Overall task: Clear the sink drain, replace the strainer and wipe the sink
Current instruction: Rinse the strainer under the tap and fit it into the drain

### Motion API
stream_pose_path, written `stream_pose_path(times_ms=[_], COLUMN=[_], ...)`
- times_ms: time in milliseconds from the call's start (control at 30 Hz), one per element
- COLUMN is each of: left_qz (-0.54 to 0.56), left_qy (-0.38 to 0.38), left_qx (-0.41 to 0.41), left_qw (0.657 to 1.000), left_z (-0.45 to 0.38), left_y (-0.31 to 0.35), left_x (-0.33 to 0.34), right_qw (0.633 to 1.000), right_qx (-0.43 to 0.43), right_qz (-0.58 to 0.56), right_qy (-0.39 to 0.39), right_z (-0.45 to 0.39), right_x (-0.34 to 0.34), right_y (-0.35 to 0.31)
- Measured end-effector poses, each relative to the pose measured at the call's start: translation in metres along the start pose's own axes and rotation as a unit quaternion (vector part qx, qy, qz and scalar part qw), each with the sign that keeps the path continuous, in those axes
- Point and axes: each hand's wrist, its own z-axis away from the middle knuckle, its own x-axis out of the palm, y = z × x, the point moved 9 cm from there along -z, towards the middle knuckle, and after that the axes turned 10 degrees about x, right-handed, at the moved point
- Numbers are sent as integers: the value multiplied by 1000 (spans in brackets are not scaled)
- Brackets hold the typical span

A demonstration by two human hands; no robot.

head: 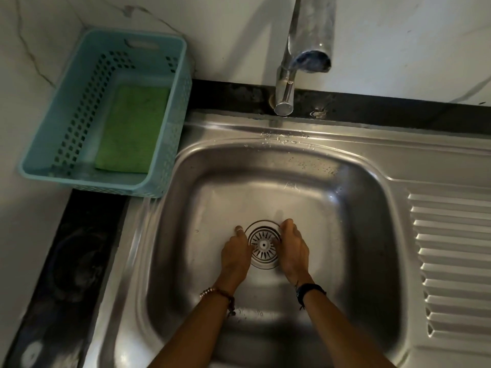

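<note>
A round metal strainer (263, 245) with radial slots sits in the drain at the bottom of the steel sink (183, 235). My left hand (235, 255) is at the strainer's left rim, fingers curled down onto its edge. At the right rim, my right hand (293, 248) curls its fingers over the edge in the same way. Both hands hold the strainer between them. The fingertips are partly hidden under the hands.
A light blue perforated basket (172, 144) stands on the counter at the back left, with a green sponge (132, 128) in it. A chrome faucet (309, 35) reaches over the sink. The ribbed drainboard (451, 248) lies to the right, and black counter (79, 248) to the left.
</note>
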Motion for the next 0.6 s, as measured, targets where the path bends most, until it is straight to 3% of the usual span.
stream_pose_path(times_ms=[167, 267, 367, 433, 467, 500, 533, 600], left_qz=[131, 198, 252, 248, 191, 95, -4, -83], left_qy=[47, 97, 209, 264, 251, 185, 84, -70], left_qx=[4, 55, 169, 243, 255, 238, 200, 130], left_qw=[990, 974, 930, 900, 914, 949, 976, 986], left_z=[17, 31, 60, 82, 86, 82, 75, 75], left_y=[7, 25, 52, 66, 72, 74, 66, 49], left_x=[-28, -61, -109, -129, -129, -116, -92, -61], right_qw=[999, 992, 970, 960, 964, 979, 994, 993], right_qx=[-2, -25, -85, -137, -150, -142, -105, -43], right_qz=[-44, -123, -214, -188, -147, -89, -26, 38], right_qy=[-17, -14, 74, 158, 161, 116, 30, -104], right_z=[12, 26, 50, 69, 72, 68, 62, 60], right_x=[-12, -31, -73, -97, -98, -87, -66, -34], right_y=[-12, -31, -52, -65, -71, -75, -72, -59])
